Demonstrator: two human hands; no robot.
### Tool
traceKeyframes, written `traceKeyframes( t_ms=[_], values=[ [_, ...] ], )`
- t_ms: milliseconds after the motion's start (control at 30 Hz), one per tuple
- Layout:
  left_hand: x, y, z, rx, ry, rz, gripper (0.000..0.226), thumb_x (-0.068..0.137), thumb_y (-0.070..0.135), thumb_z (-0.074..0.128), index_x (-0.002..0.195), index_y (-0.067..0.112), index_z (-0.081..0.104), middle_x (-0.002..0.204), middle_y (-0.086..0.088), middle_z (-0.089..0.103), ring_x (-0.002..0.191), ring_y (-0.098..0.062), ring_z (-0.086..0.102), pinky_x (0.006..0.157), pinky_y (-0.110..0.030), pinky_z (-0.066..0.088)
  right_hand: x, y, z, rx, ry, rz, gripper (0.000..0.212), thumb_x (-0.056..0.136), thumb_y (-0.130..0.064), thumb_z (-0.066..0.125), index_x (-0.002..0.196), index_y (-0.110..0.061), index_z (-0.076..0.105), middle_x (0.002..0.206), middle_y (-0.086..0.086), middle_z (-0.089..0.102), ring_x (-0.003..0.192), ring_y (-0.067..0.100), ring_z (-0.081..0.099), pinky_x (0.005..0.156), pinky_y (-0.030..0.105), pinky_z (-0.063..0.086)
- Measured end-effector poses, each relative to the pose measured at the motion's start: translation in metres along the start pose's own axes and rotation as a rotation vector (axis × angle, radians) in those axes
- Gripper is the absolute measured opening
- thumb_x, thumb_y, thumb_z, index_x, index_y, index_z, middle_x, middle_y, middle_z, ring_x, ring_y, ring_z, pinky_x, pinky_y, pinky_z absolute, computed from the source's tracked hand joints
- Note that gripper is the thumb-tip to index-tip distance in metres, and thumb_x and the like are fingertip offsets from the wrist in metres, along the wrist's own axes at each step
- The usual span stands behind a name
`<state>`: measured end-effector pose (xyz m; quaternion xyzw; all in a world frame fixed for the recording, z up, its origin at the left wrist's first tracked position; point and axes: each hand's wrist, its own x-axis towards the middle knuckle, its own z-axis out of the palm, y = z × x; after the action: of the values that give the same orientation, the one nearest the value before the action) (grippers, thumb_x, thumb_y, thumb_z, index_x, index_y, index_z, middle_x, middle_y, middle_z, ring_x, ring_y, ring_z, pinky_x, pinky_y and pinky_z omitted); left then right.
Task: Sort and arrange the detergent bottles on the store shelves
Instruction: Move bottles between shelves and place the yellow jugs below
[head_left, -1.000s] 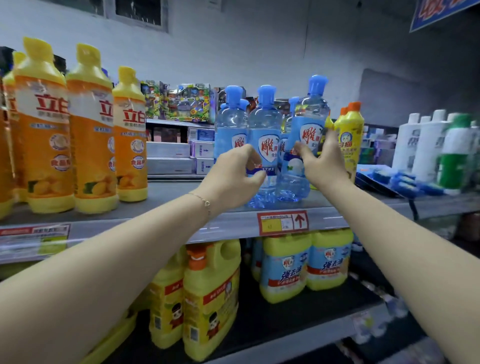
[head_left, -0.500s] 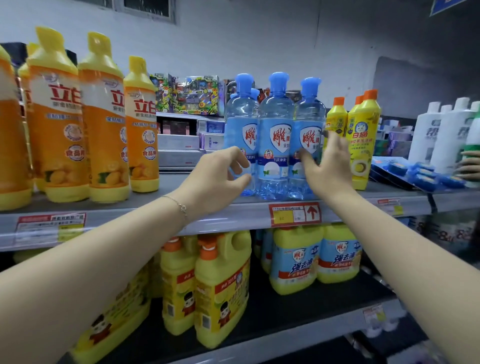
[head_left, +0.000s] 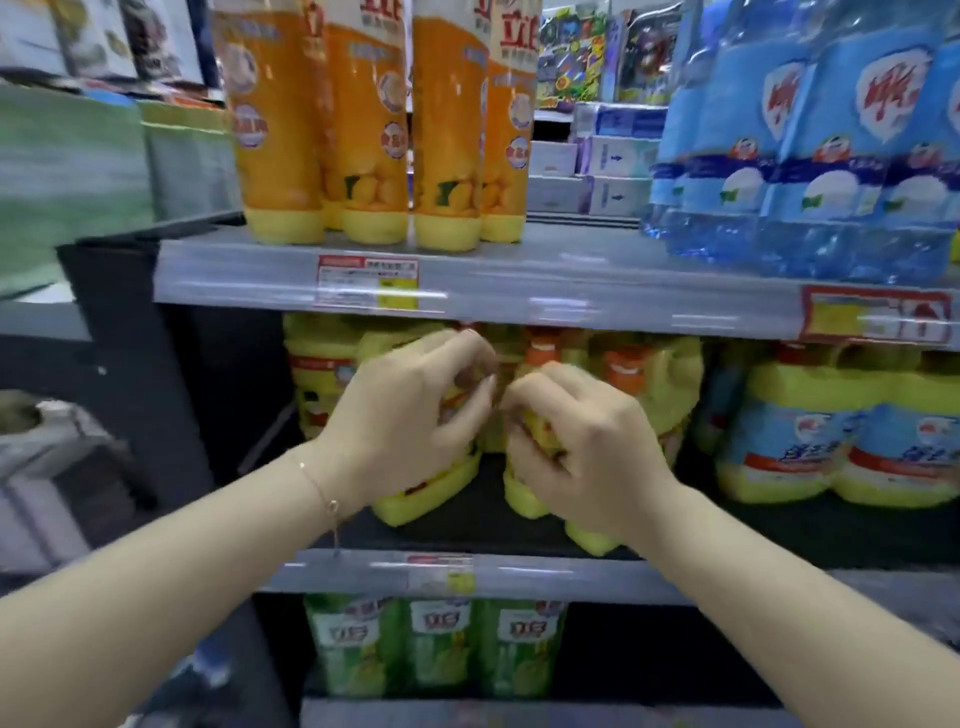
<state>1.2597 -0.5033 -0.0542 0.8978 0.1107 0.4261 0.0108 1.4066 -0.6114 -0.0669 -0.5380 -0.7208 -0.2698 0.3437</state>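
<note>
On the middle grey metal shelf (head_left: 519, 574), the right hand (head_left: 587, 441) curls its fingers round a yellow plastic detergent jug with an orange cap (head_left: 524, 496), near the shelf's front edge. The left hand (head_left: 410, 415), just left of it, bends its fingers at a neighbouring yellow jug (head_left: 428, 499); blur hides whether they grip it. Tall orange bottles (head_left: 363, 156) and clear blue bottles (head_left: 831, 156) stand on the shelf above, green bottles (head_left: 436, 649) below.

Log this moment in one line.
left grip: curled, at yellow jugs | right grip: curled, same jugs | shelf: middle | hold: unclear, blurred
</note>
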Motion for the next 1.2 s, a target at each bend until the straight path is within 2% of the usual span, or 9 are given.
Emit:
traceKeyframes(
  t_ms=[167,267,400,533,667,833,967,1033,1200],
  values=[
    [-0.076,-0.044,0.031,0.091,-0.031,-0.465,0.059,0.077,0.041,0.073,0.112,0.029,0.027,0.115,-0.011,0.055,0.082,-0.033,0.064,0.055,-0.036,0.051,-0.013,-0.014,0.081,-0.001,-0.488,0.446,0.053,0.092,-0.039,0.05,0.136,-0.016,0.032,0.089,0.005,0.06,0.077,0.029,0.064,0.062,0.036,0.052],
    [-0.093,-0.065,0.045,-0.101,0.028,-0.637,0.081,0.065,0.052,0.079,0.12,0.033,0.022,0.128,-0.004,0.041,0.104,-0.026,0.059,0.067,-0.046,0.056,-0.02,-0.02,0.119,0.07,-0.431,0.58,0.095,0.087,-0.04,0.058,0.15,-0.014,-0.008,0.084,0.001,0.058,0.065,0.02,0.062,0.057,0.032,0.05],
    [-0.102,-0.086,0.057,-0.4,-0.081,-0.757,0.076,0.07,0.052,0.075,0.127,0.033,0.029,0.122,0.008,0.056,0.107,-0.012,0.059,0.079,-0.037,0.054,-0.024,-0.043,0.16,0.143,-0.464,0.659,0.11,0.086,-0.035,0.06,0.143,-0.014,-0.031,0.113,0.012,0.064,0.081,0.025,0.066,0.056,0.026,0.043],
    [-0.107,-0.105,0.057,-0.506,-0.035,-0.814,0.052,0.081,0.04,0.071,0.122,0.026,0.043,0.113,0.014,0.061,0.104,0.0,0.059,0.079,-0.015,0.051,-0.021,-0.062,0.177,0.152,-0.4,0.597,0.103,0.089,-0.032,0.056,0.145,-0.012,-0.027,0.11,0.012,0.065,0.083,0.026,0.064,0.055,0.024,0.037],
    [-0.11,-0.13,0.057,-0.568,0.039,-0.893,0.065,0.077,0.061,0.064,0.128,0.027,0.045,0.123,0.005,0.058,0.111,-0.008,0.059,0.091,-0.036,0.053,-0.014,-0.07,0.186,0.415,-0.456,0.631,0.096,0.091,-0.023,0.053,0.146,-0.031,-0.024,0.11,0.005,0.064,0.086,0.02,0.063,0.064,0.027,0.049],
    [-0.108,-0.155,0.058,-0.661,0.137,-0.956,0.042,0.087,0.03,0.066,0.124,0.028,0.045,0.125,-0.001,0.059,0.112,-0.016,0.059,0.095,-0.05,0.05,0.0,-0.043,0.19,0.518,-0.076,0.821,0.054,0.089,-0.013,0.059,0.139,-0.018,0.042,0.124,0.002,0.06,0.112,0.018,0.059,0.086,0.027,0.05],
    [-0.112,-0.153,0.06,-0.686,0.213,-0.966,0.043,0.09,0.032,0.062,0.129,0.032,0.044,0.128,0.002,0.058,0.115,-0.016,0.058,0.094,-0.052,0.05,0.011,-0.018,0.195,0.625,-0.092,1.059,0.066,0.086,-0.015,0.063,0.144,-0.019,0.033,0.131,0.004,0.054,0.119,0.024,0.053,0.083,0.025,0.047],
    [-0.114,-0.147,0.062,-0.685,0.282,-0.961,0.047,0.092,0.033,0.058,0.135,0.031,0.041,0.13,0.006,0.055,0.117,-0.012,0.055,0.098,-0.043,0.049,0.013,-0.02,0.202,0.653,-0.223,1.021,0.067,0.086,-0.015,0.062,0.146,-0.022,0.031,0.122,0.002,0.059,0.111,0.024,0.058,0.072,0.02,0.044],
    [-0.113,-0.133,0.07,-0.507,0.459,-1.125,0.058,0.094,0.029,0.056,0.144,0.019,0.028,0.146,-0.004,0.036,0.133,-0.018,0.037,0.106,-0.036,0.038,0.005,-0.023,0.205,0.646,-0.29,0.9,0.072,0.086,-0.018,0.064,0.148,-0.021,0.029,0.128,-0.004,0.058,0.117,0.016,0.055,0.089,0.022,0.044]
  ],
)
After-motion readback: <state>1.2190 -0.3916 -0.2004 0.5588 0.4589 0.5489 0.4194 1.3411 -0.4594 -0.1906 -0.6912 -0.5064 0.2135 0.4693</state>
